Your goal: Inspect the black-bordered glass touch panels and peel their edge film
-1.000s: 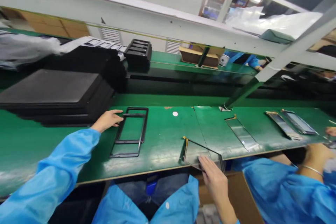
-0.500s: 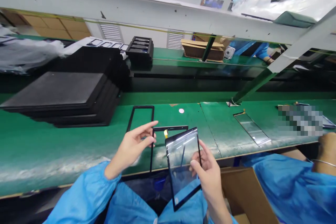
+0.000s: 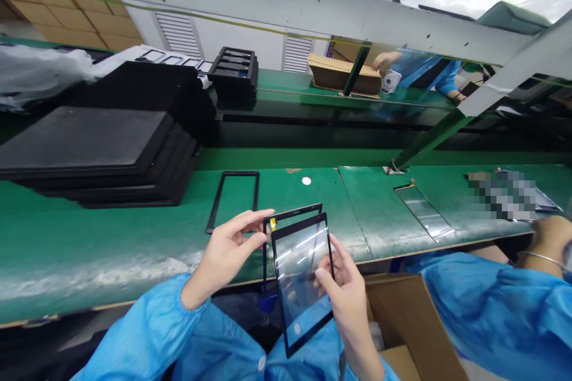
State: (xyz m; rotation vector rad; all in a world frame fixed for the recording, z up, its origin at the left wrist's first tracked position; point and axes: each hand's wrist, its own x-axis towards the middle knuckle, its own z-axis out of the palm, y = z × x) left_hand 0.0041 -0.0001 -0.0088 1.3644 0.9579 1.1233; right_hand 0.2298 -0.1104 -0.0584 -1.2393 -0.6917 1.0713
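Observation:
My left hand [image 3: 232, 250] pinches the upper left edge of a thin black frame [image 3: 295, 212], holding it off the bench. In my right hand [image 3: 344, 286] is a clear glass touch panel [image 3: 300, 268] with a black border, gripped by its right edge. The panel overlaps the front of the frame, tilted, and hides much of it; whether they touch I cannot tell. A small yellow flex tab [image 3: 273, 224] shows at the panel's upper left corner. Behind my left hand, another black frame [image 3: 256, 190] lies flat on the green bench [image 3: 134, 250].
Stacked black trays [image 3: 84, 137] stand on the left. Another glass panel [image 3: 422, 211] lies on the bench to the right, before a slanted post [image 3: 429, 140]. A co-worker's blue sleeve [image 3: 491, 303] and a cardboard box [image 3: 411, 321] are at lower right.
My left hand has picked up one frame from the bench and carried it right. My right hand has raised the glass panel and brought it left, over the frame.

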